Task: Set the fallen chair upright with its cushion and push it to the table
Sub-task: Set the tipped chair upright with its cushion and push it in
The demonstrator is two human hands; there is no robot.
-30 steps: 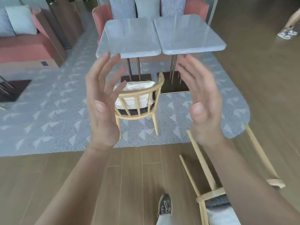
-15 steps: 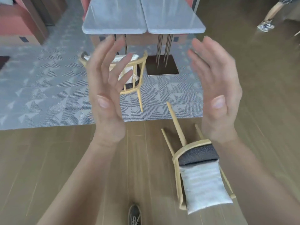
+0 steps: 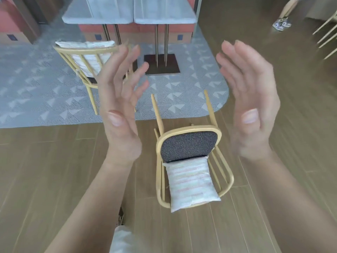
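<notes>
Nothing's been done yet: chair (image 3: 188, 145) tipped on its back, cushion (image 3: 191, 183) slumped in it, worktop (image 3: 164, 14) well beyond it. Left hand (image 3: 118, 99) and right hand (image 3: 253, 99) are held wide above it, empty.

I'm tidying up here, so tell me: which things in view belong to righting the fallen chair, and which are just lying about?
Part of the job:
fallen chair
cushion
table
left hand and right hand, both open, holding nothing

Just around:
upright chair
rug
someone's shoe
</notes>
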